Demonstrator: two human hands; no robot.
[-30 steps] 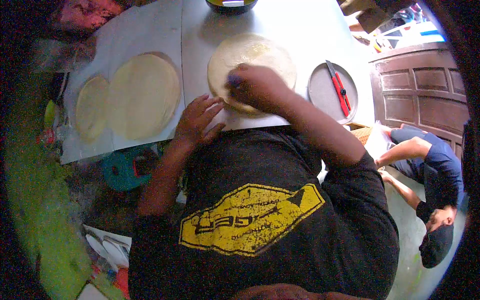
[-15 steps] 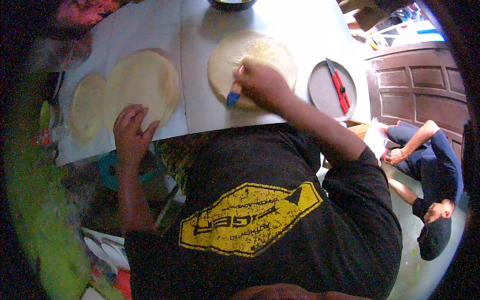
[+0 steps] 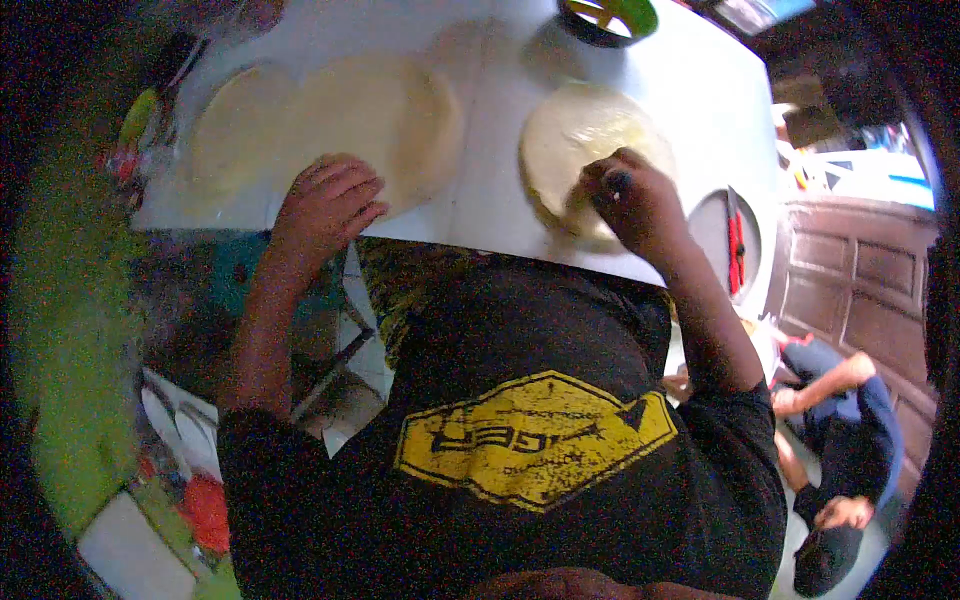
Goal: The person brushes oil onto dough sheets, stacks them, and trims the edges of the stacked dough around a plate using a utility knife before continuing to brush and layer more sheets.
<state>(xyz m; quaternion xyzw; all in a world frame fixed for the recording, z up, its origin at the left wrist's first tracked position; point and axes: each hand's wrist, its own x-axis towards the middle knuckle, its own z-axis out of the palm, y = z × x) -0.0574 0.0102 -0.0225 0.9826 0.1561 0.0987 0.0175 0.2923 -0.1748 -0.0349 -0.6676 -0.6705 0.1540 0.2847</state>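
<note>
My right hand [image 3: 632, 200] is closed around a pastry brush [image 3: 618, 181]. Only its dark blue handle end shows above my fist, and the bristles are hidden. Under that hand lies a pale flat round of dough [image 3: 560, 135], with a shiny yellowish coating across its middle. My left hand [image 3: 330, 195] is open, fingers stretched side by side, at the near edge of a larger dough round [image 3: 385, 100]. Whether it presses on the dough I cannot tell. Left of that, a thinner dough sheet [image 3: 232, 140] lies partly alongside.
A dark bowl with a green inside [image 3: 648, 18] stands at the table's far side. To the right, a grey round tray [image 3: 712, 225] carries a red-handled knife-like tool [image 3: 736, 245]. A seated person [image 3: 835, 420] is beyond the table's right side, near a brown panelled door [image 3: 850, 255].
The view has shifted, so the table things appear farther right, and more of the bowl shows. The brush handle has turned from pointing toward me to pointing up out of my right fist.
</note>
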